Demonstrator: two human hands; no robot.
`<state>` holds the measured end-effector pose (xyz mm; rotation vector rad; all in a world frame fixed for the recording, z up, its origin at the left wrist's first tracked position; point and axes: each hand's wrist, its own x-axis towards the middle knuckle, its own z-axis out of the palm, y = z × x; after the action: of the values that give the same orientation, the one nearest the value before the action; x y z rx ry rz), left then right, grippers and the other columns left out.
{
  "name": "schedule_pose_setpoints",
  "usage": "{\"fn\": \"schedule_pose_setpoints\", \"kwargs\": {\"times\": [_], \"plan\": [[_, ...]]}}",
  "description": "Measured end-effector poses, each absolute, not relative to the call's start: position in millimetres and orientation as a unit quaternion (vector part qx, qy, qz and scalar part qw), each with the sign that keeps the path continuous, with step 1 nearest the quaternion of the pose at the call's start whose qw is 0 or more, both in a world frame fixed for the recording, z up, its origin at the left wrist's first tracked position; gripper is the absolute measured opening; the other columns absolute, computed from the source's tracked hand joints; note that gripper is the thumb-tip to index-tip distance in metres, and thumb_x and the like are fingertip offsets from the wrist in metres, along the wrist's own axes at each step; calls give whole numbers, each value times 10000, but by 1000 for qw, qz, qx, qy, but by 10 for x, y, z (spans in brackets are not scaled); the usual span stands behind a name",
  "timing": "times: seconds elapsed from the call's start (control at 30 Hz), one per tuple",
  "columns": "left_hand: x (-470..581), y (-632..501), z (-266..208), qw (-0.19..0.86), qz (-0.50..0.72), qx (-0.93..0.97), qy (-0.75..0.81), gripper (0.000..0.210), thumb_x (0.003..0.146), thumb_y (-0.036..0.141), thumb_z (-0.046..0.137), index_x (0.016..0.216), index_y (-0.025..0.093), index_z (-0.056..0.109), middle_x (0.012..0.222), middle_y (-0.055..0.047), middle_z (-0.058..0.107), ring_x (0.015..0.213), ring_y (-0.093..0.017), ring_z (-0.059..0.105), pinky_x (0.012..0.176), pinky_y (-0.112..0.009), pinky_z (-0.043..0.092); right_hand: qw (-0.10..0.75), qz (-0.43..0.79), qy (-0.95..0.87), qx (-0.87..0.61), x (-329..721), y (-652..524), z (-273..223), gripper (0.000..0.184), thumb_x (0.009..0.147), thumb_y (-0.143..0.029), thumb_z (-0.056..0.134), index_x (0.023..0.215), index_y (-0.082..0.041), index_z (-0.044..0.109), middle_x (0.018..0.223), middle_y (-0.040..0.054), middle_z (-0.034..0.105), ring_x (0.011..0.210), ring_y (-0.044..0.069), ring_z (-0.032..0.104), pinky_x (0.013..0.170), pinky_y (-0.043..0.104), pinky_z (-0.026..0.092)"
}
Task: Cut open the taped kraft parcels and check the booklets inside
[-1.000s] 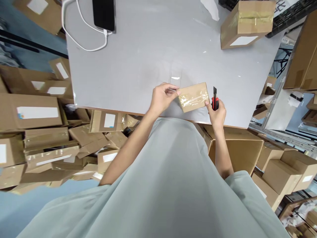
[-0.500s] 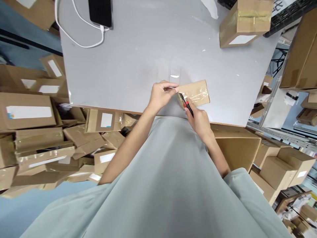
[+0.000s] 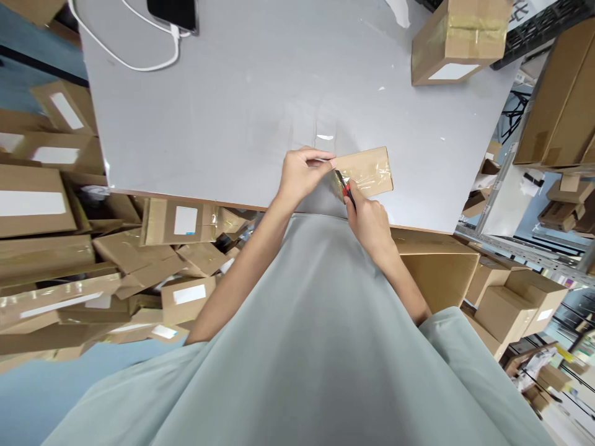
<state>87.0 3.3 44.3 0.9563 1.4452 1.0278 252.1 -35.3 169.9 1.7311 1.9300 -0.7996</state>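
Observation:
A small cardboard box (image 3: 374, 170) with shiny clear tape lies on the grey table near its front edge. My left hand (image 3: 301, 173) pinches the box's left end between thumb and fingers. Wrapped in my right hand (image 3: 370, 220) is a black and red utility knife (image 3: 346, 191). Its tip points up and left, against the taped left end of the box. The blade itself is too small to make out.
A larger taped box (image 3: 458, 43) stands at the table's back right, beside a black crate (image 3: 534, 31). At back left lies a phone (image 3: 174, 13) with a white cable. Cardboard boxes (image 3: 186, 223) pile up below left; an open carton (image 3: 434, 272) is below right.
My view has turned slightly, so the surroundings sit a little further left and higher. The knife has shifted slightly up and left along the box end. Both hands keep their hold.

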Motion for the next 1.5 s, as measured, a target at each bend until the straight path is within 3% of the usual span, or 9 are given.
{"fn": "schedule_pose_setpoints", "kwargs": {"times": [0.17,0.33,0.47,0.57,0.8,1.2,1.37,1.5], "plan": [[906,24,437,538,432,391,609,188,871,319,867,1010,194,882,1068,-70,849,947,-229,809,874,-345,672,198,-282,701,625,2476,-356,1627,621,1196,-352,212,1777,-167,330,1123,220,824,1063,414,805,967,564,598],[940,42,422,518,436,387,626,124,851,285,863,951,213,877,1041,-60,850,951,-230,805,891,-364,683,135,-287,721,616,2509,-386,1478,623,1201,-386,172,1777,-177,287,1014,195,815,1026,392,811,942,565,615],[965,11,428,515,429,390,631,106,830,245,855,926,204,872,1011,-46,835,963,-228,797,934,-373,681,163,-290,711,619,2483,-371,1553,618,1192,-346,146,1751,-168,343,1037,212,810,1030,402,804,928,577,621],[976,-23,451,503,427,396,639,101,855,247,835,936,199,871,1010,-43,828,969,-219,793,954,-360,673,208,-286,700,620,2372,-307,1687,567,1190,-293,228,1715,-182,412,1114,212,807,1078,397,797,941,556,619],[1007,-44,529,473,409,403,668,81,862,220,811,922,211,865,1016,-29,831,940,-198,793,941,-329,669,327,-234,667,627,2110,-402,2006,435,1201,-213,377,1604,-122,515,1148,198,806,1064,299,814,877,357,621],[1005,-71,514,453,393,419,682,92,881,254,803,939,213,861,1022,-48,833,962,-227,806,929,-362,678,330,-236,674,617,2123,-485,1986,506,1147,-60,411,1642,-86,507,1155,210,827,1075,269,832,875,308,637],[979,-45,456,456,389,427,677,120,893,272,798,974,207,858,1038,-43,832,953,-210,796,929,-344,669,348,-251,658,619,2182,-628,2089,527,1146,-82,391,1660,-124,501,1094,175,840,1012,250,838,810,281,618],[941,-24,467,444,382,461,666,161,938,287,749,1044,212,844,1090,-61,814,987,-226,787,956,-375,660,310,-254,652,644,2366,-716,2289,528,1199,-249,388,1720,-183,448,997,133,847,891,267,828,775,313,587]]}}
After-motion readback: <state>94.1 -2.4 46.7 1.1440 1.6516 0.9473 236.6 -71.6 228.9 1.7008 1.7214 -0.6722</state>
